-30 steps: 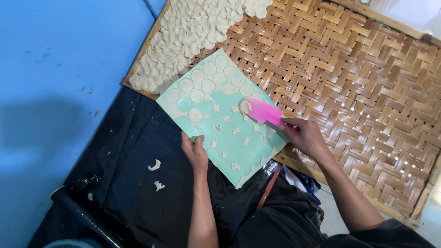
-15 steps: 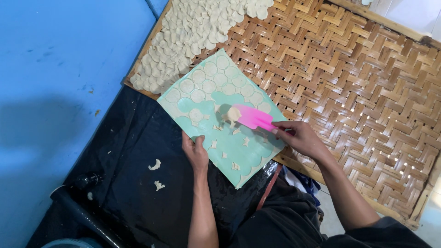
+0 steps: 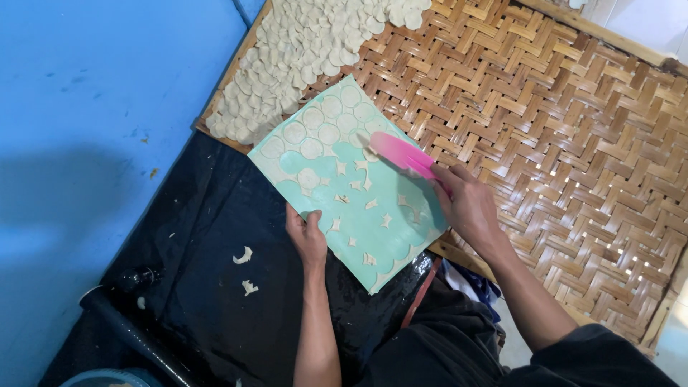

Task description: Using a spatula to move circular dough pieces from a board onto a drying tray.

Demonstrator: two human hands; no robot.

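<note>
The left hand [image 3: 308, 236] grips the near-left edge of a square mint-green plastic board [image 3: 344, 179], fingers curled over the rim and thumb on top. The right hand [image 3: 469, 208] is closed around the handle of a flat pink plastic scraper [image 3: 401, 152], whose rounded blade lies on the board's far right part. The board rests tilted, its far corner on a large woven bamboo tray [image 3: 559, 143] and its near corner over black plastic sheeting [image 3: 201, 287]. About ten thin pale dough discs [image 3: 315, 136] cling to the board's far-left half; small pointed dough offcuts [image 3: 358, 215], roughly fifteen, dot the rest. A dense layer of overlapping pale dough rounds [image 3: 301, 50], too many to count, covers the tray's far-left corner. Two stray dough scraps [image 3: 244, 269] lie on the sheeting. A blue painted surface [image 3: 93, 107] lies left.
</note>
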